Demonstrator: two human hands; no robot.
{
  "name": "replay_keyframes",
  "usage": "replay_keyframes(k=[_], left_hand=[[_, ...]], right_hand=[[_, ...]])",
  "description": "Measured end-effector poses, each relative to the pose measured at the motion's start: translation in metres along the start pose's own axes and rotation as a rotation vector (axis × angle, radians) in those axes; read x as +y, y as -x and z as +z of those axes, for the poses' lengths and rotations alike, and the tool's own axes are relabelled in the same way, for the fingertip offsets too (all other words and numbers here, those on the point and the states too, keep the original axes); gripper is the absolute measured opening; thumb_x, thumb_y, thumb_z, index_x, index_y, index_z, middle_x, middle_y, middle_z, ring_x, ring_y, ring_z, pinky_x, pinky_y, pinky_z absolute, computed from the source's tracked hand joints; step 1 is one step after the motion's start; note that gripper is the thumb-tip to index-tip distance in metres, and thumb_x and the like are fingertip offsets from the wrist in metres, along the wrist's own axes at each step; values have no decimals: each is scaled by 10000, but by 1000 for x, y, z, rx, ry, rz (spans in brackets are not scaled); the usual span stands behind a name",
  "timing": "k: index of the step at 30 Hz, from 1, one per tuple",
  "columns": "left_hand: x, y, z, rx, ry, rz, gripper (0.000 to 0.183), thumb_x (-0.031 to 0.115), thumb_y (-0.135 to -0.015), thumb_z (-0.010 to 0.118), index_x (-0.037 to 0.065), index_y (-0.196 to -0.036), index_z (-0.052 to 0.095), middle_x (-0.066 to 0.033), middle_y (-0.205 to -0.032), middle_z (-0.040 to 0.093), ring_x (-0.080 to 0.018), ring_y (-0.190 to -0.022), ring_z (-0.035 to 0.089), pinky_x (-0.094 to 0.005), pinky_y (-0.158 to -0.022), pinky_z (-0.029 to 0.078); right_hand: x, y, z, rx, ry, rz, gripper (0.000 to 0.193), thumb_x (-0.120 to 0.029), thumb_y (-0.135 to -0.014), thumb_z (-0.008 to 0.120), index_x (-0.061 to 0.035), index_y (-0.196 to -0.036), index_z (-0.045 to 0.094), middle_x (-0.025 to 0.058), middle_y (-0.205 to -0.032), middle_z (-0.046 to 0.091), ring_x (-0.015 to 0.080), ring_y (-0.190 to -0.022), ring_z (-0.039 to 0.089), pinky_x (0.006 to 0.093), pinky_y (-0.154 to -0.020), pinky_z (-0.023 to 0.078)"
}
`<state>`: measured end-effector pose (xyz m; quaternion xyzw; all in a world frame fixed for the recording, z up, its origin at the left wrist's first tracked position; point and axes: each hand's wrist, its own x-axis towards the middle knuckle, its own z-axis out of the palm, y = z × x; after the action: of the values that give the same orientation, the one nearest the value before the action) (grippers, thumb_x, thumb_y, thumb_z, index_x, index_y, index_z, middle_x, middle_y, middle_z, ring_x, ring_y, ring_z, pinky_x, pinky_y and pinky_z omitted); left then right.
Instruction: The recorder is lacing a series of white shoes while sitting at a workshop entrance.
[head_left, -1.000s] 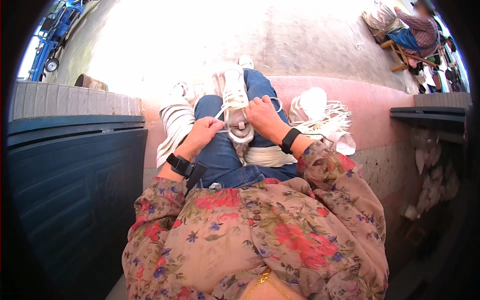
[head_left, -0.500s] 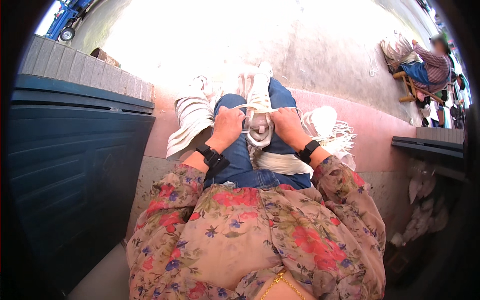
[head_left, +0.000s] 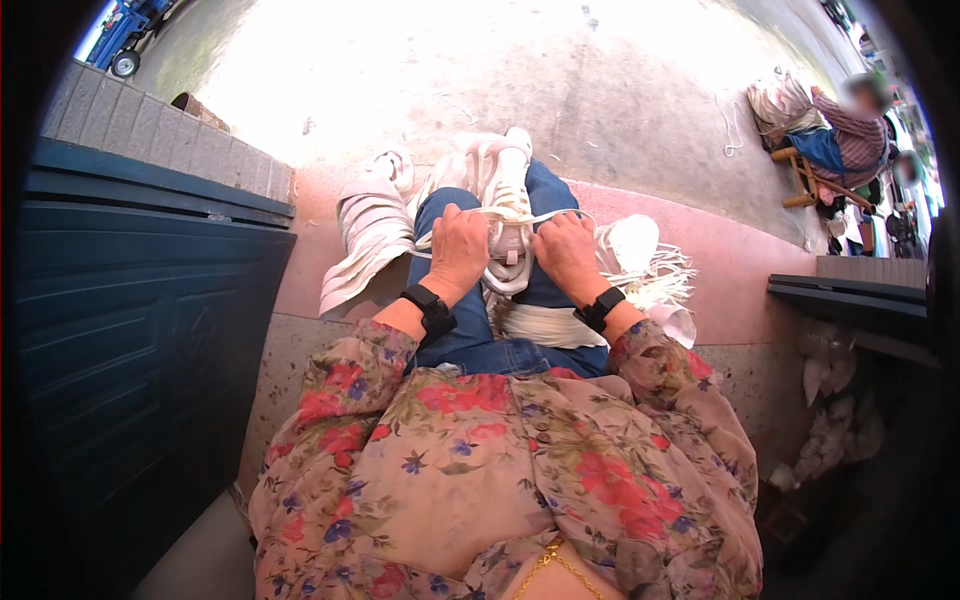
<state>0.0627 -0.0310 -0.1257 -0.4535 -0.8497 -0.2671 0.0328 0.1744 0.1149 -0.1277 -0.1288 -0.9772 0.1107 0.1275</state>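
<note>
A white shoe upper (head_left: 512, 172) lies lengthwise between my knees, its opening toward me and its pinkish lining showing. White shoelace (head_left: 512, 215) runs across the upper from one hand to the other. On the left side of the opening, my left hand (head_left: 460, 250) is closed on one end of the lace, above my thigh. My right hand (head_left: 567, 257) grips the other end on the right side, its fingers curled. Beside my right knee hangs a bundle of loose white laces (head_left: 668, 272). More white uppers (head_left: 370, 225) are stacked beside my left knee.
A dark blue panelled door (head_left: 150, 340) stands close on my left, with a grey tiled ledge (head_left: 160, 130) beyond. At the far right a person (head_left: 855, 135) sits by a wooden stool (head_left: 800, 178) with white material. Pale bags (head_left: 835, 435) lie at the lower right.
The whole view has shifted slightly to the left. Both hands keep their hold on the lace and sit marginally closer together over the upper.
</note>
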Motion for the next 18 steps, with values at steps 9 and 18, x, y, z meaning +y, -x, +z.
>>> replay_keyframes(k=[9,18], left_hand=[[3,-1,6,-119,-60,13,93,143,-735,515,72,-685,550,-75,-698,562,-253,-748,488,-388,-630,376],[15,3,-14,-102,-241,62,116,187,-727,561,72,-717,560,-69,-706,546,-235,-793,477,-380,-649,367]], right_hand=[[2,3,3,-33,-11,22,160,-212,-721,576,-71,-647,588,85,-714,548,242,-773,519,388,-697,358],[-4,5,-9,-40,68,-13,177,-232,-732,586,-81,-638,589,70,-680,538,244,-741,513,395,-707,355]])
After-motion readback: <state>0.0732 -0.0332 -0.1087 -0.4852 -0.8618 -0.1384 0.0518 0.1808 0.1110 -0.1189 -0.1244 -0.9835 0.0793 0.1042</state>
